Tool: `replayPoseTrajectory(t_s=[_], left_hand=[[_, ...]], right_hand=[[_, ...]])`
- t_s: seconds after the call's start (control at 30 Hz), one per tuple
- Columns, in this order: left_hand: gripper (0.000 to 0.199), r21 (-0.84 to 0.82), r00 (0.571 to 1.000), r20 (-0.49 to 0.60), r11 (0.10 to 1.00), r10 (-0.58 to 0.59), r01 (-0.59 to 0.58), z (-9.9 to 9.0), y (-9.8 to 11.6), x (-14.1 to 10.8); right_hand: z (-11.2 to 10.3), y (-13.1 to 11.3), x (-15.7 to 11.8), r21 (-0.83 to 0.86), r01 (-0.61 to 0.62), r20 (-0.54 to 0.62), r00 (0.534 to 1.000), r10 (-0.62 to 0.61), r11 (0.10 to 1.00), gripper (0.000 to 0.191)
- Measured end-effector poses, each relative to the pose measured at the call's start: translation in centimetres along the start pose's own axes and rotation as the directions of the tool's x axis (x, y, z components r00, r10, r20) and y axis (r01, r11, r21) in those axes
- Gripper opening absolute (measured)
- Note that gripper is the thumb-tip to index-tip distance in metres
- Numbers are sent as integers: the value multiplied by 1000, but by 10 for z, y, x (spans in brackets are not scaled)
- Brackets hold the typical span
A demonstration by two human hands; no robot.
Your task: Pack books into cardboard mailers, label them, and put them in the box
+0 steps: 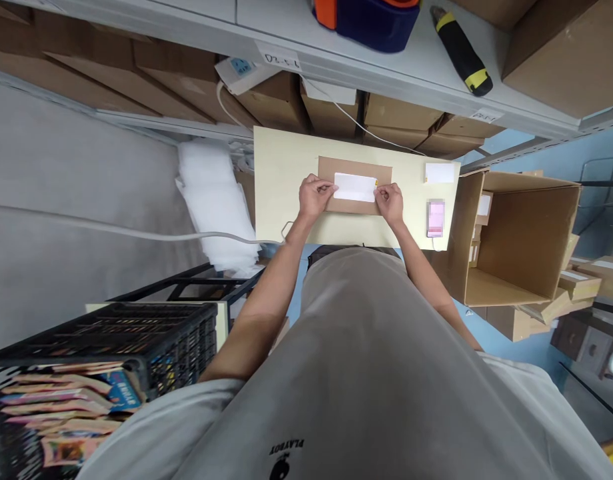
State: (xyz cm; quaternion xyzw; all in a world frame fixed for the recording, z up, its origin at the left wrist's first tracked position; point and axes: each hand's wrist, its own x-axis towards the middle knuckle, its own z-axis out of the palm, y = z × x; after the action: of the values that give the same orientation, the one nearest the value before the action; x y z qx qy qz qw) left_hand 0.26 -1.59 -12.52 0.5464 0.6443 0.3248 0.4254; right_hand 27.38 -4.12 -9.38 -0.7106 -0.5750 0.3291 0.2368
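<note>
A white label with a small yellow mark near its right end is held stretched over a flat brown cardboard box. My left hand pinches the label's left end, thumb and forefinger together. At its right end my right hand pinches the lower corner. Whether the label is stuck down or just above the cardboard I cannot tell. The box lies on a pale yellow table. Farther right on the table are a stack of white labels and a phone with a lit, blurred screen.
A large open carton stands against the table's right end. White packing foam hangs at the left, beside a grey cable. A black crate with packets is lower left. A yellow-black cutter lies on the overhead shelf.
</note>
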Motion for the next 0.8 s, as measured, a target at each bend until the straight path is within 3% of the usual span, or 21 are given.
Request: replayPoseTrajectory(t_s=[0.27,0.37,0.53,0.8], left_hand=[[5,109,998,-29,992,64,-60,-1,8,-8],[7,187,995,-59,980,75,-62,2,14,-15],[39,285,993,-99,958,64,-34,14,19,-24],[41,274,981,-191,961,15,38,29,19,-18]], right_hand=[[1,-1,-2,-85,19,0,1000,-19,996,7],[3,-3,0,-136,-2,10,1000,4,991,18],[8,-3,7,-153,-32,-10,999,31,988,28],[18,4,17,-180,-13,-63,998,1,984,41]])
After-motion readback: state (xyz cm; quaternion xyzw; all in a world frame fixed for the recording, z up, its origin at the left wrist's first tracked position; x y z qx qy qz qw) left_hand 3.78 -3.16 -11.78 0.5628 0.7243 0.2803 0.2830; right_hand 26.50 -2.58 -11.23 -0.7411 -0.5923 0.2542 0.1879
